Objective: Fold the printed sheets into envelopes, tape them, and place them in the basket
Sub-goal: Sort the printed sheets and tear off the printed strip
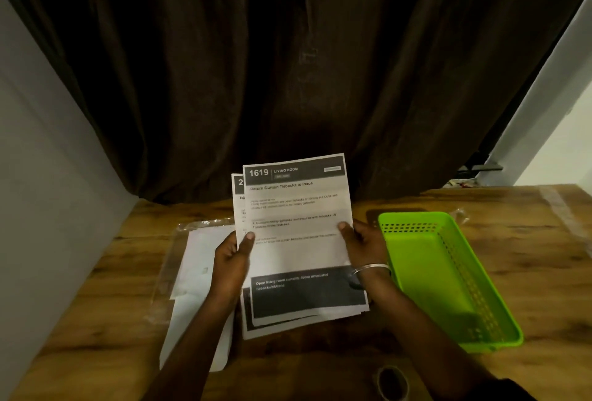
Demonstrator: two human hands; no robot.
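A small stack of printed sheets [296, 208] is lifted above the wooden table [528, 240]; the top one is headed "1619 LIVING ROOM". My left hand [232, 259] grips the stack's left edge, thumb on the front. My right hand [362, 240] grips the right edge, thumb on top, with a metal bangle at the wrist. A second sheet peeks out behind at the left. An empty green plastic basket [448, 275] lies on the table just right of my right hand. A roll of tape [392, 383] stands near the table's front edge.
White envelopes [198, 269] lie on a clear plastic sleeve [166, 259] at the left of the table, under my left forearm. A dark brown curtain [288, 64] hangs behind the table. A grey wall closes the left side.
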